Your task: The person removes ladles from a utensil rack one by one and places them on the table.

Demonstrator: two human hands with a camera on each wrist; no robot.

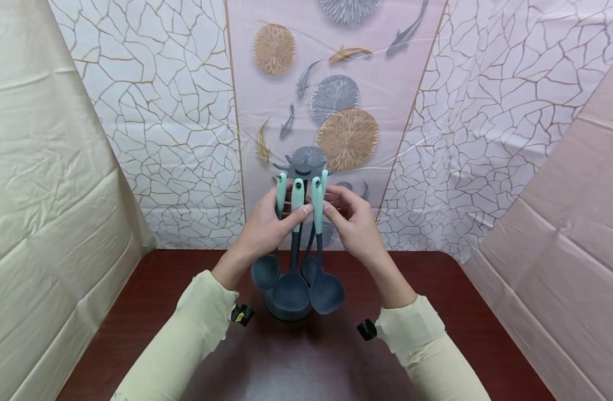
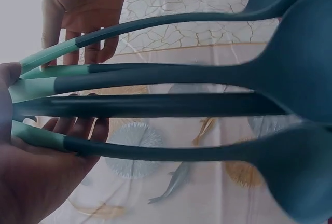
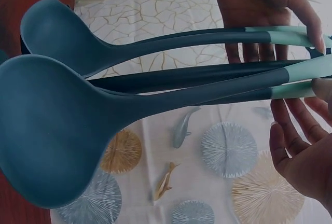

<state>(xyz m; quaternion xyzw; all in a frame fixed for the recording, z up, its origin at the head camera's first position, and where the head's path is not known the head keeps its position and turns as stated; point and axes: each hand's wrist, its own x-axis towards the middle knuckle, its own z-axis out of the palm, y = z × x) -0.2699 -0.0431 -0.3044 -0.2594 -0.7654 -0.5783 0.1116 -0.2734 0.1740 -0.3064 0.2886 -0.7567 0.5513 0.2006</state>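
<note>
Several dark blue-grey utensils with mint handles hang round a dark upright stand [image 1: 302,171] on the table. A large spoon [image 1: 290,289] hangs in front, a ladle [image 1: 327,292] to its right, and another bowl-ended utensil [image 1: 264,273] to its left. My left hand [image 1: 266,220] reaches round the left handles, its thumb on the large spoon's handle and its fingers behind. My right hand [image 1: 354,225] holds the ladle's mint handle [image 3: 306,68] from the right, thumb in front, fingers partly hidden behind. A rear utensil [image 1: 309,268] is mostly covered.
The stand's round base [image 1: 286,314] rests on a dark red-brown table [image 1: 412,345]. Close behind hangs a patterned cloth [image 1: 186,111] with printed fish and discs. Plain cloth walls [image 1: 35,195] rise at both sides.
</note>
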